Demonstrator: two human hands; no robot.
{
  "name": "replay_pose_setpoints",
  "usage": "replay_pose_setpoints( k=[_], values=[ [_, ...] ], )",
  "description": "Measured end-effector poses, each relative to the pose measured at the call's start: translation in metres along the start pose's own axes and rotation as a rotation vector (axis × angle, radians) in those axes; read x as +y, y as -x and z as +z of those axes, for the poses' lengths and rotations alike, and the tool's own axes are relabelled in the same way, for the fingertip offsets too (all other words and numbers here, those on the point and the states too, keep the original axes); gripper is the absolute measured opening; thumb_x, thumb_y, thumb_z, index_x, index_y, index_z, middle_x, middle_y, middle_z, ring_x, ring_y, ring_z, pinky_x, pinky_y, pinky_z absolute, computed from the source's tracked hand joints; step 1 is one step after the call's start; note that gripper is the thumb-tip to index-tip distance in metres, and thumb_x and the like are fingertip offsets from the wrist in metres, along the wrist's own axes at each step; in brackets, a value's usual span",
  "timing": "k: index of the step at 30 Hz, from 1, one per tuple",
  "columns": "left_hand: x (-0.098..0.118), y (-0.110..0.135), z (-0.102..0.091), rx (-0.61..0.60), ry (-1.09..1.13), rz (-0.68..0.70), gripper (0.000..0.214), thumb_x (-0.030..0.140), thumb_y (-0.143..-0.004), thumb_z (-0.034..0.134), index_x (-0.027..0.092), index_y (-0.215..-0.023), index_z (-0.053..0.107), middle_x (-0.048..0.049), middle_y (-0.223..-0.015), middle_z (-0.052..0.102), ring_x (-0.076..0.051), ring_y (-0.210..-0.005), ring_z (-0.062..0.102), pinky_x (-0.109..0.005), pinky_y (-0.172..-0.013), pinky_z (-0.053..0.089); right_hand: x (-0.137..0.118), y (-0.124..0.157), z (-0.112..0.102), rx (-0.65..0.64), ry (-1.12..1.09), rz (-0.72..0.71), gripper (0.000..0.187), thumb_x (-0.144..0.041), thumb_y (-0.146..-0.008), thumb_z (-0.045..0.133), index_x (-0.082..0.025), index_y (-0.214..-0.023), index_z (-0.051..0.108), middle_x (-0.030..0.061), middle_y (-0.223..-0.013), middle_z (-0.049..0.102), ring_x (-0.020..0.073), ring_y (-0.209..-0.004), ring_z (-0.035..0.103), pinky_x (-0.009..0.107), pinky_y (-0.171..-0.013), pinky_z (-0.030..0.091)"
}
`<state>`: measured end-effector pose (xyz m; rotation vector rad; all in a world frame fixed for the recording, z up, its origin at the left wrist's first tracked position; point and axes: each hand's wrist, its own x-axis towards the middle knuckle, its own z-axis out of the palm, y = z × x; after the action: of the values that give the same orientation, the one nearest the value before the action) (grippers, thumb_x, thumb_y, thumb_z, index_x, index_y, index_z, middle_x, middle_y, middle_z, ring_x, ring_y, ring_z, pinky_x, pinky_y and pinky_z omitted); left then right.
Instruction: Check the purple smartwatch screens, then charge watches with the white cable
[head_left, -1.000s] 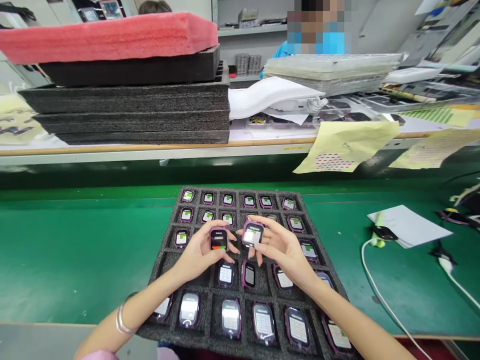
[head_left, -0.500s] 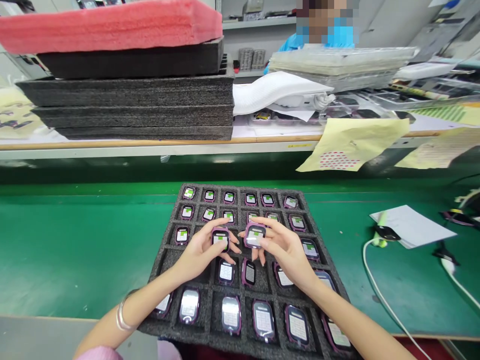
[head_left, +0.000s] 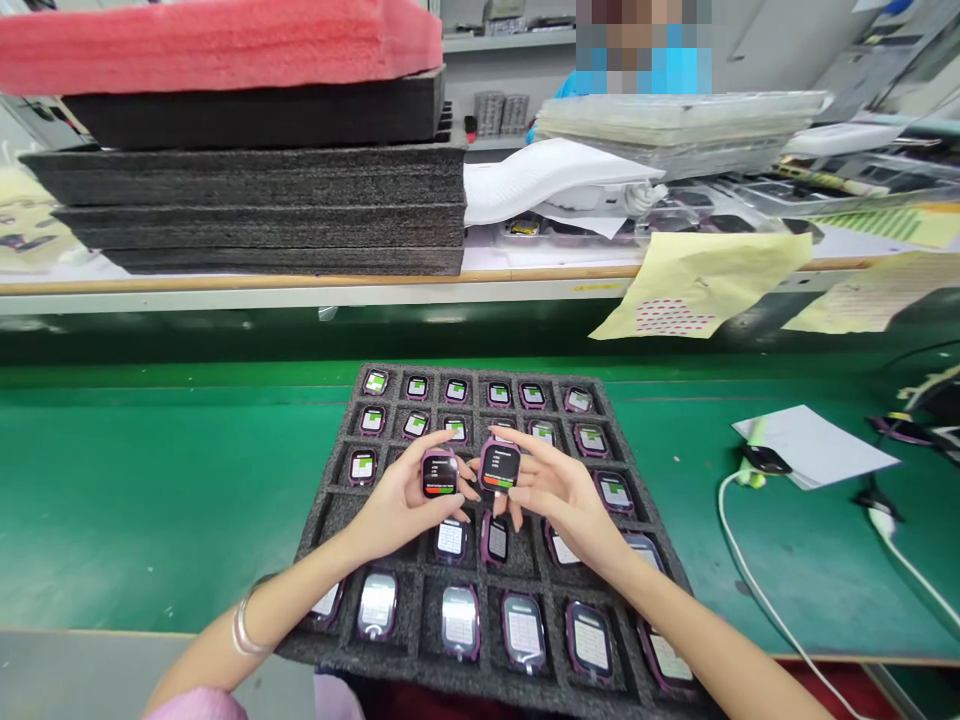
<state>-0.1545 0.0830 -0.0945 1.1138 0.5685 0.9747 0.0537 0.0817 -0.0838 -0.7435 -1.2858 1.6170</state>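
A black foam tray [head_left: 322, 520] with a grid of pockets lies on the green belt and holds several purple-rimmed watch bodies with lit screens. My left hand [head_left: 397, 505] grips one watch body [head_left: 439, 472] above the tray's middle; its screen is dark with a red and green bar. My right hand [head_left: 559, 492] pinches a second watch body [head_left: 500, 465] right beside it, showing the same dark screen. Both hands hover over the third and fourth rows. A bangle sits on my left wrist.
A white cable [head_left: 757, 590] and a small black device [head_left: 763, 460] lie on the belt at the right, next to a white sheet [head_left: 817, 445]. Behind the belt, a shelf carries stacked black foam trays [head_left: 255, 210] under a pink foam slab [head_left: 217, 45]. Another person sits beyond.
Both held watch screens have changed: the left went from green-white to dark with a colour bar, and the right from white to the same dark screen. Hands stayed in place.
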Motion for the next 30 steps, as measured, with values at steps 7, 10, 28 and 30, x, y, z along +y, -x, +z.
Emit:
replay_pose_setpoints(
  k=[7,10,28,30],
  values=[
    [-0.0012,0.0,-0.0025,-0.013,-0.028,0.016,0.053,0.01,-0.082,0.061,0.024,-0.129,0.041,-0.0061,-0.102,0.057,-0.018,-0.086,0.063,-0.031,-0.072,0.058,-0.003,0.0006,0.0048,0.063,0.068,0.024,0.051,-0.017,-0.082,0.067,-0.019,-0.129,0.046,0.0076,-0.091,0.068,0.0163,-0.064,0.065,0.022,-0.048,0.05],
    [0.0003,0.0005,-0.0027,-0.037,-0.022,0.044,0.054,0.009,-0.081,0.061,0.023,-0.129,0.041,-0.007,-0.103,0.057,-0.019,-0.088,0.062,-0.032,-0.073,0.058,-0.0032,0.001,0.006,0.074,0.088,0.026,0.05,-0.018,-0.081,0.068,-0.019,-0.127,0.048,0.0062,-0.086,0.067,0.0163,-0.063,0.065,0.022,-0.046,0.049],
    [-0.0031,-0.0022,-0.0024,0.086,-0.109,0.017,0.04,0.028,-0.085,0.062,0.018,-0.12,0.048,-0.005,-0.087,0.058,-0.018,-0.073,0.063,-0.024,-0.05,0.055,0.0045,0.0009,0.0,0.104,0.064,0.029,0.033,-0.031,-0.089,0.056,-0.018,-0.12,0.059,0.0088,-0.086,0.069,0.0175,-0.053,0.062,0.024,-0.039,0.044],
    [-0.0033,-0.0019,-0.0031,0.106,-0.122,-0.003,0.036,0.029,-0.086,0.06,0.017,-0.118,0.049,-0.0044,-0.083,0.058,-0.017,-0.069,0.062,-0.023,-0.047,0.054,0.0056,0.0014,-0.0005,0.096,0.061,0.041,0.036,-0.03,-0.088,0.057,-0.018,-0.121,0.059,0.0082,-0.083,0.069,0.0181,-0.053,0.062,0.025,-0.04,0.045]
  ],
)
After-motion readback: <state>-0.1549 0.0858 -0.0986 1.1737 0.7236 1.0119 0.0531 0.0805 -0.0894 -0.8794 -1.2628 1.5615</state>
